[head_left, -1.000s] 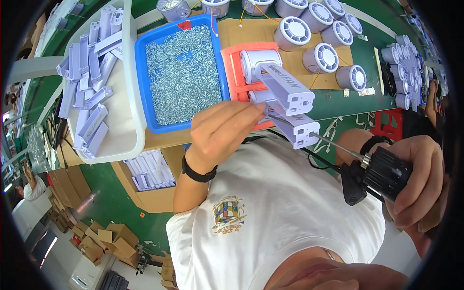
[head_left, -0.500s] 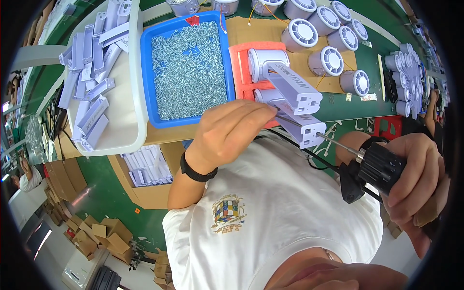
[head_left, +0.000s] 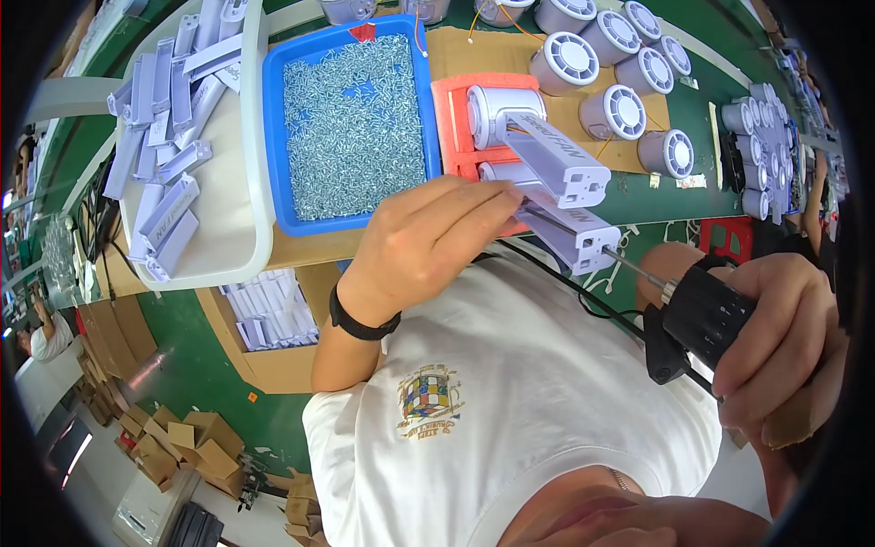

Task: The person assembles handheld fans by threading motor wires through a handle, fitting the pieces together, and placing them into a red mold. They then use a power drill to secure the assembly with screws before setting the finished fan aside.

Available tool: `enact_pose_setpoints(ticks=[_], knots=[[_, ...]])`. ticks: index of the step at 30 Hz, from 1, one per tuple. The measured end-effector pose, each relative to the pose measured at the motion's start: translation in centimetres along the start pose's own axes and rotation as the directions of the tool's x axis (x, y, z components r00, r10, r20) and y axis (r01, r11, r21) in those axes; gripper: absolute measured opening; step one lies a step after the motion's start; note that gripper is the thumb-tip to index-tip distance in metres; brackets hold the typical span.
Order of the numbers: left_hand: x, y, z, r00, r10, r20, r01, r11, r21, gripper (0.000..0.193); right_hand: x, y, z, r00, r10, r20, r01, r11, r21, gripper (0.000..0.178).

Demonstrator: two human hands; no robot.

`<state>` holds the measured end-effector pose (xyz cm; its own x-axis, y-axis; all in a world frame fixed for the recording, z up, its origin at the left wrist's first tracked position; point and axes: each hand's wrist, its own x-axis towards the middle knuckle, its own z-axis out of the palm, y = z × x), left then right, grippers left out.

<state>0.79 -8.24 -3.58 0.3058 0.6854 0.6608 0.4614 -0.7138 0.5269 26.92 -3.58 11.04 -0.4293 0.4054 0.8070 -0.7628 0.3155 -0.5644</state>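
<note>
My right hand [head_left: 784, 342] grips a black electric screwdriver [head_left: 706, 314] at the right. Its long thin bit goes through a hole in the end of the nearer pale-lilac handle [head_left: 583, 244] and runs along inside it. At the handle's other end is my left hand [head_left: 424, 242], its fingers pressed together; what the fingertips hold, if anything, is hidden. A second lilac handle [head_left: 561, 164] lies just beyond, joined to a round fan body [head_left: 510, 114]. The nearer fan body [head_left: 510, 173] is partly covered by my hand. Both bodies lie in a salmon-red holder [head_left: 451, 109].
A blue tray [head_left: 276, 146] full of small screws stands left of the holder. Further left, a white bin [head_left: 260, 214] holds loose lilac handle pieces. Several round fan bodies [head_left: 612, 111] stand at the back right. An open carton [head_left: 273, 374] of pale parts sits below the table.
The screwdriver has moved left, and its bit reaches further into the nearer handle. My left fingertips have drawn back slightly to the left along the handle.
</note>
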Motion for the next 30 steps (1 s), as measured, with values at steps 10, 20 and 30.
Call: enact_pose_setpoints(ticks=[10,20,30], knots=[[-1.6,-0.5,-0.3,0.998,-0.055,0.002,0.055,0.998,-0.008,0.029,0.5,0.7,0.8,0.984,0.166,0.067,-0.155,0.977,-0.146,0.031],[-2.1,-1.0,-0.7,0.999,-0.044,0.012,0.044,0.999,-0.008,0.027,1.3,1.3,0.7,0.933,0.343,0.104,-0.297,0.903,-0.311,0.033],[-2.4,-0.9,-0.9,0.999,-0.037,-0.018,0.037,0.999,0.001,0.024,1.6,2.2,0.4,0.898,0.405,0.175,-0.343,0.89,-0.3,0.026]])
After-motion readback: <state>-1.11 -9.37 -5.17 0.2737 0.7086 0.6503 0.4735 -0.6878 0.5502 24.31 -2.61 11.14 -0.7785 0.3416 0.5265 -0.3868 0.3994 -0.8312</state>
